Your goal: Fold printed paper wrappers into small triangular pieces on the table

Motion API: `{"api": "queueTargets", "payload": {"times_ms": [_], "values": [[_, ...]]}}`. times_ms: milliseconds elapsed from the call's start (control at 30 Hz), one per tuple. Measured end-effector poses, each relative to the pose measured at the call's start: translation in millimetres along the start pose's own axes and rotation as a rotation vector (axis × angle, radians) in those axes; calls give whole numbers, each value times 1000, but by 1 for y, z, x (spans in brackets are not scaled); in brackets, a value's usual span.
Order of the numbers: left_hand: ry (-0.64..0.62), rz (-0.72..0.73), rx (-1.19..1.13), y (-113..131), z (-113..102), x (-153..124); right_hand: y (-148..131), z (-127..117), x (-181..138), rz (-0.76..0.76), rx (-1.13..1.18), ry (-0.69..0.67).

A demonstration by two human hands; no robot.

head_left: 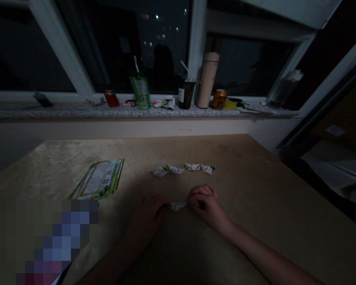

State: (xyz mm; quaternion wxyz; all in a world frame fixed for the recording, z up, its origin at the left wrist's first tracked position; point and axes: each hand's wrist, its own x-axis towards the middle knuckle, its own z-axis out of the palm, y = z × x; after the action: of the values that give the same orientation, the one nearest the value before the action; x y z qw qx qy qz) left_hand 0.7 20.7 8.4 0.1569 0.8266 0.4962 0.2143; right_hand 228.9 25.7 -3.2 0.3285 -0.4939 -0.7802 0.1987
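Note:
Between my two hands, low over the table, is a small folded piece of paper (pixel 178 206), pale and pointed at its lower edge. My left hand (pixel 152 211) pinches its left end, though deep shadow blurs those fingers. The right end sits in the closed fingers of my right hand (pixel 206 204). Just beyond my hands, several small folded paper pieces (pixel 192 167) with green and orange print lie in a loose row. To the left rests a stack of green printed sheets (pixel 102 178).
A granite sill (pixel 166 113) runs behind the table (pixel 243 178). On it stand a green cup (pixel 141 91) with a straw, a dark cup (pixel 186 93), a tall pink flask (pixel 207 81), an orange can (pixel 219 99) and a red jar (pixel 111 98). A pixelated patch covers the lower left.

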Motion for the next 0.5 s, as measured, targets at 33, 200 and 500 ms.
{"api": "queueTargets", "payload": {"times_ms": [33, 200, 500], "values": [[-9, 24, 23, 0, 0, 0, 0, 0, 0, 0, 1, 3], [-52, 65, 123, 3, -1, -1, 1, -1, -1, -13, -16, 24], [-71, 133, 325, 19, -2, -8, 3, -4, -1, -55, -75, 16]]}}
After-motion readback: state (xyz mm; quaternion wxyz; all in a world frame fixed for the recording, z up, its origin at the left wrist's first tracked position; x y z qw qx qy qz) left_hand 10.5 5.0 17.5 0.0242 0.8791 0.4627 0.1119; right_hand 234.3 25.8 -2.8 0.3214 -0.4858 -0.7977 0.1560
